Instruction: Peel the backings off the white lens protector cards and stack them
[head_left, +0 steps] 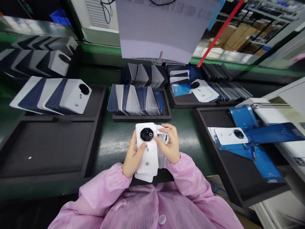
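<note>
White panel (151,157), dark octagonal window uppermost, is held in left hand (133,158); more white panels (144,177) are stacked beneath. Right hand (172,146) is placed at its right edge, thumb inward. Fanned panels (137,100) are stood in centre tray (141,118). Blue sheets (265,162) are strewn over right-side tray (231,178).

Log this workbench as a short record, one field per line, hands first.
Left hand: holding stacked white panels
Right hand: thumb beside the top panel's camera window; grip unclear
Left tray: fanned white and dark-blue panels
Middle tray: row of dark-blue and light panels
Near right tray: white panel, blue sheets
</note>
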`<state>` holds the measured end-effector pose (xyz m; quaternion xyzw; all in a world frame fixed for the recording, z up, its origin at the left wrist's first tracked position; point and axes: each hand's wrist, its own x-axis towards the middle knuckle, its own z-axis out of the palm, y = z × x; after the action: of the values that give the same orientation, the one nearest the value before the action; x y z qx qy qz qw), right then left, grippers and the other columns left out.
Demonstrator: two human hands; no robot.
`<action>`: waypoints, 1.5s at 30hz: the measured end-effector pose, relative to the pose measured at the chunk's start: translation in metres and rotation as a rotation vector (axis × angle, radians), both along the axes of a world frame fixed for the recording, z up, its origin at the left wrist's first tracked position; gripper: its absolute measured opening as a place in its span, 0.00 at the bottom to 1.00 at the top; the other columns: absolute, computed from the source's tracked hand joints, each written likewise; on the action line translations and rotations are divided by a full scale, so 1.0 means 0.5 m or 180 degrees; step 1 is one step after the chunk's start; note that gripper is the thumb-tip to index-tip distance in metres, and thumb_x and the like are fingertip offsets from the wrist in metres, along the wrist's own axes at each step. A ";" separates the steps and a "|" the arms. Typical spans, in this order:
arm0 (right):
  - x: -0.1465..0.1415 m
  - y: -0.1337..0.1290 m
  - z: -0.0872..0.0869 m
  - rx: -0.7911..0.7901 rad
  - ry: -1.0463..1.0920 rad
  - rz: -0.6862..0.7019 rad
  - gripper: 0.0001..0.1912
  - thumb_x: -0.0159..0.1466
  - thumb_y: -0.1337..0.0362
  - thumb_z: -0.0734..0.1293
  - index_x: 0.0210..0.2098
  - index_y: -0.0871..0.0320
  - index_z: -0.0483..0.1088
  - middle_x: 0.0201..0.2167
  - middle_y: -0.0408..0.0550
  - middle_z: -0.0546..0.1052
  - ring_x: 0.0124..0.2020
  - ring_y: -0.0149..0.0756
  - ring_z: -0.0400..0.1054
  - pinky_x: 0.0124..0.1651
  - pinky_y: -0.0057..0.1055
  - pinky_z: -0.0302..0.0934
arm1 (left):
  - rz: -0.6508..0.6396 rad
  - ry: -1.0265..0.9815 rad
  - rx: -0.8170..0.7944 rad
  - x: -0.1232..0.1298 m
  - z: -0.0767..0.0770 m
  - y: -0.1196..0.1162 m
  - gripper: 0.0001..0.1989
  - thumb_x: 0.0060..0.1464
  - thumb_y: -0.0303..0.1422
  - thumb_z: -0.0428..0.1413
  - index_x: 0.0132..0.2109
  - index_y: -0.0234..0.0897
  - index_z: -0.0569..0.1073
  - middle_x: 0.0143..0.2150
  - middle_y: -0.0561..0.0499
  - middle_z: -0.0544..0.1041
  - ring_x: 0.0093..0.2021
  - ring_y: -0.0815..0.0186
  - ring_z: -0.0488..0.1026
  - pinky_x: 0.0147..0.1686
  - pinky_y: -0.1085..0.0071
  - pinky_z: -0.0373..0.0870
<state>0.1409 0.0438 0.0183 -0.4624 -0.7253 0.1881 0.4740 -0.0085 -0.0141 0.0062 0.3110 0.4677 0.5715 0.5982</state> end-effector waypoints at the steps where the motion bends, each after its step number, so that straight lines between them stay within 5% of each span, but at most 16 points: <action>1: -0.006 -0.005 0.004 -0.0085 -0.0022 0.0019 0.13 0.58 0.61 0.71 0.43 0.53 0.70 0.49 0.53 0.69 0.53 0.46 0.65 0.55 0.49 0.62 | -0.0034 0.0081 0.0027 0.003 -0.003 -0.003 0.35 0.59 0.38 0.55 0.69 0.47 0.49 0.63 0.43 0.68 0.56 0.55 0.73 0.50 0.59 0.74; 7: -0.009 -0.004 0.002 -0.0766 0.0220 0.0020 0.08 0.56 0.63 0.72 0.34 0.55 0.71 0.49 0.52 0.70 0.52 0.46 0.65 0.56 0.51 0.60 | -0.0074 0.1050 0.0546 0.008 -0.017 -0.014 0.32 0.60 0.35 0.52 0.68 0.43 0.52 0.66 0.43 0.64 0.63 0.55 0.65 0.60 0.58 0.64; 11: -0.011 -0.011 0.003 -0.0565 0.0283 0.0057 0.05 0.59 0.66 0.70 0.27 0.56 0.70 0.50 0.51 0.70 0.54 0.46 0.64 0.57 0.50 0.59 | -0.0049 0.1303 0.0512 0.007 -0.017 -0.015 0.32 0.61 0.36 0.52 0.68 0.42 0.51 0.67 0.42 0.62 0.66 0.55 0.60 0.64 0.56 0.56; 16: -0.019 -0.024 0.010 0.0033 0.0089 0.0050 0.04 0.60 0.65 0.69 0.30 0.54 0.69 0.48 0.51 0.71 0.57 0.48 0.61 0.54 0.50 0.62 | 0.0136 0.1004 0.0325 0.005 -0.011 -0.011 0.32 0.61 0.37 0.51 0.69 0.43 0.49 0.66 0.42 0.63 0.64 0.56 0.63 0.60 0.59 0.63; 20: -0.012 -0.016 0.006 -0.0318 0.0140 -0.0014 0.08 0.59 0.62 0.71 0.37 0.54 0.70 0.50 0.53 0.70 0.54 0.46 0.65 0.57 0.51 0.60 | 0.0126 0.1279 0.0511 0.001 -0.013 -0.016 0.32 0.61 0.36 0.52 0.69 0.42 0.51 0.63 0.43 0.67 0.61 0.56 0.67 0.59 0.60 0.65; 28: -0.002 -0.004 0.000 -0.0882 0.0608 0.0271 0.05 0.60 0.63 0.69 0.29 0.56 0.70 0.49 0.52 0.71 0.53 0.44 0.67 0.58 0.48 0.60 | -0.0005 0.1931 0.0672 -0.003 -0.026 -0.031 0.33 0.60 0.35 0.53 0.69 0.42 0.51 0.63 0.44 0.69 0.59 0.55 0.69 0.58 0.59 0.67; 32: -0.005 -0.015 0.004 -0.0105 0.0057 0.0191 0.04 0.61 0.65 0.67 0.29 0.54 0.69 0.51 0.51 0.70 0.59 0.49 0.59 0.58 0.53 0.59 | 0.0034 0.1598 0.0602 0.001 -0.015 -0.025 0.33 0.61 0.35 0.52 0.69 0.41 0.50 0.59 0.43 0.72 0.59 0.55 0.69 0.60 0.57 0.64; 36: -0.007 -0.023 0.003 0.0843 -0.0403 0.0784 0.03 0.60 0.68 0.67 0.31 0.53 0.69 0.49 0.50 0.72 0.60 0.49 0.58 0.57 0.52 0.59 | 0.0091 0.1028 0.0523 0.001 0.000 -0.009 0.31 0.61 0.35 0.52 0.68 0.42 0.52 0.64 0.44 0.66 0.64 0.57 0.63 0.64 0.59 0.58; 41: -0.012 -0.021 -0.004 0.1094 -0.0172 0.1483 0.08 0.61 0.74 0.65 0.36 0.54 0.68 0.33 0.45 0.79 0.43 0.38 0.73 0.49 0.44 0.65 | 0.0218 0.0582 0.0368 -0.003 0.004 0.008 0.28 0.60 0.35 0.53 0.65 0.42 0.57 0.63 0.45 0.67 0.63 0.58 0.65 0.63 0.62 0.59; 45: -0.016 -0.021 -0.014 0.1112 -0.0003 0.1577 0.12 0.61 0.76 0.64 0.42 0.55 0.67 0.33 0.46 0.81 0.36 0.35 0.77 0.48 0.42 0.67 | 0.0208 0.0408 0.0292 -0.007 0.003 0.010 0.28 0.58 0.36 0.55 0.64 0.42 0.59 0.62 0.44 0.68 0.61 0.56 0.66 0.62 0.60 0.60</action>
<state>0.1328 0.0335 0.0113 -0.1830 -0.8377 0.1702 0.4856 -0.0120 -0.0092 0.0077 0.3586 0.4883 0.5904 0.5332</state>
